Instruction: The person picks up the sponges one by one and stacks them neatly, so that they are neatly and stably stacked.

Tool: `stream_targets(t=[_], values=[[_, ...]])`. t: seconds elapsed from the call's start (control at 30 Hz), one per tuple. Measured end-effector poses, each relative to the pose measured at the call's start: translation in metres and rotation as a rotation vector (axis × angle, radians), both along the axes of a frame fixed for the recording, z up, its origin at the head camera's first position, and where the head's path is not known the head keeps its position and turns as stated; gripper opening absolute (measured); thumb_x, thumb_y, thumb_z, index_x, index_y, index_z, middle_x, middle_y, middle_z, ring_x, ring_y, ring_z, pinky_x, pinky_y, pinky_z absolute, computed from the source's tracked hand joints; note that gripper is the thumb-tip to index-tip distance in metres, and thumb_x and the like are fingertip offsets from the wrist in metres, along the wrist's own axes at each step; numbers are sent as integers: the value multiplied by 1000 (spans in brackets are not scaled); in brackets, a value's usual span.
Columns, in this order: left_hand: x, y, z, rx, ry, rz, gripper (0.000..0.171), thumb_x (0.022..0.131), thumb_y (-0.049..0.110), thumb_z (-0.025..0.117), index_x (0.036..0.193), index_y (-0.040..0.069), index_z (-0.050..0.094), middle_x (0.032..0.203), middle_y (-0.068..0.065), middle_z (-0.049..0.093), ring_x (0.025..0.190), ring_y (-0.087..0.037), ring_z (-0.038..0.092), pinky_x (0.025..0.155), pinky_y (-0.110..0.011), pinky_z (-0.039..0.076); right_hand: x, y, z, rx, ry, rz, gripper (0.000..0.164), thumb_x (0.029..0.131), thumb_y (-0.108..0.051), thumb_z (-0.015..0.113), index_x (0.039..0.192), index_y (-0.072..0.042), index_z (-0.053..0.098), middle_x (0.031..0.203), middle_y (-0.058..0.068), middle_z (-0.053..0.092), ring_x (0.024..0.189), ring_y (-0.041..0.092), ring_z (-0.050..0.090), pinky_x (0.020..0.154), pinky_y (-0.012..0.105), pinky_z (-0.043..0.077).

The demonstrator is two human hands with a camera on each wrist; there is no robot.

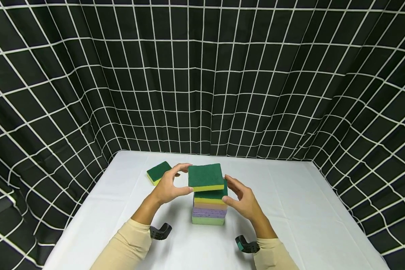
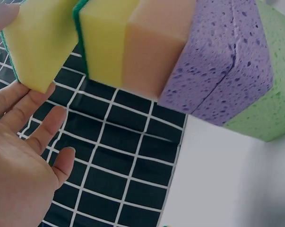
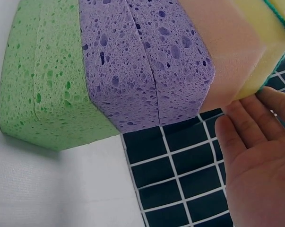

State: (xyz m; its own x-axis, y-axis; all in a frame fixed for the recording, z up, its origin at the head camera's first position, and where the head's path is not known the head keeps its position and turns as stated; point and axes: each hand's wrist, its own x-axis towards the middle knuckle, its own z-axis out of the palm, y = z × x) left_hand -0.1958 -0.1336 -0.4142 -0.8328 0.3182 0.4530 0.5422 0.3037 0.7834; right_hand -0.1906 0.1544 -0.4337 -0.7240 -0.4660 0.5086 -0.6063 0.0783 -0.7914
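My left hand (image 1: 170, 185) pinches a scouring sponge (image 1: 206, 176), dark green on top and yellow below, by its left side, thumb in front and fingers behind. It is held at a slight tilt over a stack of sponges. In the left wrist view a gap shows between the held sponge (image 2: 40, 45) and the stack. My right hand (image 1: 244, 200) holds the stack's top green-and-yellow sponge (image 1: 210, 195) at its right side, thumb in front, fingers behind. Beneath it lie a peach sponge (image 1: 210, 206), purple sponges (image 3: 147, 61) and light green sponges (image 3: 43, 80).
Another green-and-yellow scouring sponge (image 1: 158, 171) lies on the white-covered table (image 1: 287, 195), behind and left of the stack, partly hidden by my left hand. A black curtain with a white grid (image 1: 202, 93) surrounds the table's back and sides.
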Motion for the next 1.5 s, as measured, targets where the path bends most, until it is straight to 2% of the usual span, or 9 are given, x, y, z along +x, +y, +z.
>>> stream_targets(t=[0.1,0.3,0.53,0.6,0.8,0.87,1.13,1.37,1.5], values=[[-1,3,-2,4,-12,-18,66,75,25,75,136,11,53,126,-7,55,115,-25,48,96,-56,34,0,0,-1,-3,-2,-1,64,83,10,68,139,16,36,137,29,45,123,25,49,104,31,34],[-2,8,-3,13,-52,-50,67,75,21,75,137,9,52,127,-8,54,116,-27,47,96,-56,33,1,0,0,16,-12,-20,65,83,9,69,140,15,37,139,29,42,124,31,48,104,33,35],[-4,12,-2,-15,-85,-63,70,75,13,73,139,2,48,130,-15,52,119,-36,45,96,-53,32,0,1,-1,13,-22,-9,67,84,7,69,140,15,35,139,29,43,124,31,48,104,30,34],[-2,14,1,-24,-94,-68,69,75,10,72,138,-1,47,130,-18,52,120,-37,44,97,-52,32,-1,1,0,7,-21,-6,67,83,8,69,140,15,35,139,28,44,124,29,49,104,30,34],[18,19,27,-20,-103,-82,64,76,7,69,135,-5,49,127,-21,53,117,-40,45,95,-51,34,-1,1,-1,6,-27,1,67,82,10,69,140,14,36,138,26,45,123,23,50,104,31,34],[21,20,30,-18,-102,-82,63,76,7,69,134,-5,49,126,-20,53,116,-39,46,94,-50,34,-1,2,-1,6,-31,0,67,82,10,69,140,14,36,138,26,45,123,23,50,104,31,34],[20,21,26,-17,-100,-92,64,75,9,68,133,-7,48,124,-20,54,114,-40,47,93,-50,35,0,2,-1,2,-21,4,67,82,12,68,140,14,37,139,27,45,123,28,49,105,39,34],[20,21,27,-20,-118,-105,63,77,9,67,135,-6,48,125,-21,54,117,-42,45,94,-52,33,-1,4,-1,-16,-33,26,65,84,10,67,141,14,35,140,26,43,126,24,47,105,43,32],[4,17,4,-21,-98,-108,65,78,15,69,138,1,49,126,-14,55,117,-34,46,94,-51,34,-12,8,-14,-60,25,48,61,91,1,63,143,10,34,141,26,42,129,25,44,106,40,32]])
